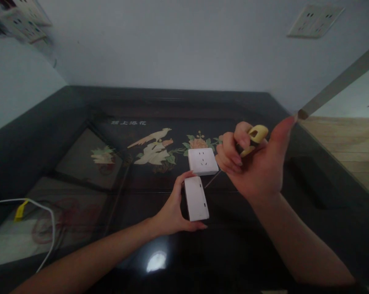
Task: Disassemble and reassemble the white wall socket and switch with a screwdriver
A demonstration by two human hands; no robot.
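Note:
My left hand grips a white rectangular box between thumb and fingers, with two small dark slots along its right side. The box looks like a socket box tilted on edge. Curled around a screwdriver with a yellow and black handle are the fingers of my right hand, its thumb stretched away. The thin shaft points down-left, its tip close to the box's slotted side; whether it touches, I cannot tell. Just beyond the box, a white wall socket lies face up on the black table.
The glossy black table carries a bird-and-flower picture. A white cable with a yellow tag runs at the left. Behind stands a pale wall with a double socket at upper right.

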